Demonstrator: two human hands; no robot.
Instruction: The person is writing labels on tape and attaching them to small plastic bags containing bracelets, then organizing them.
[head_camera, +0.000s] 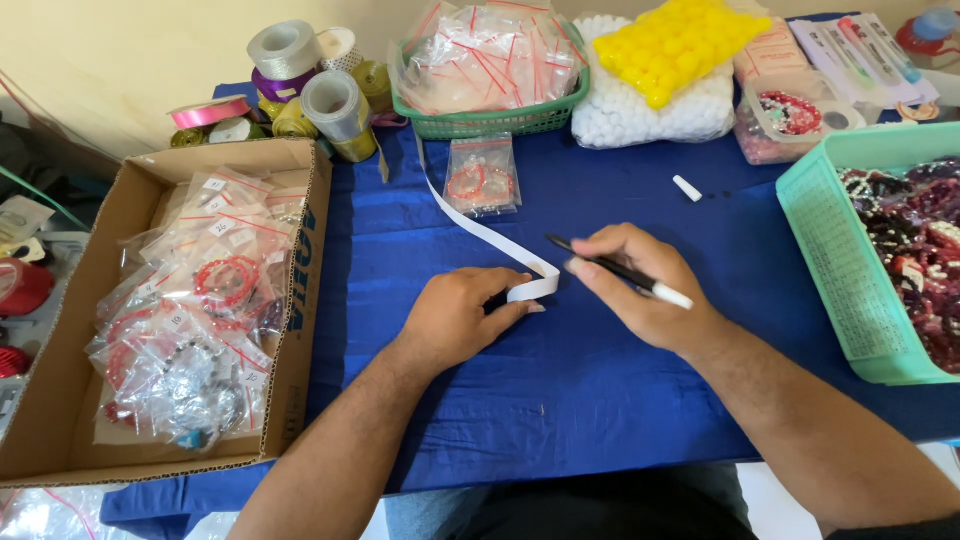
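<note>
We see the left hand (455, 315) pinching the looped end of a long white paper strip (487, 238) flat on the blue cloth-covered table (560, 390), fingers closed on it. Just right of that pinch, the right hand (640, 285) grips a slim black pen with a white end (620, 272), its tip just above the loop.

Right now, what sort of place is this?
Probably a home craft or jewellery packing table: cardboard box of bagged bracelets, ribbon spools, teal basket of beads. Right hand holds a pen.
</note>
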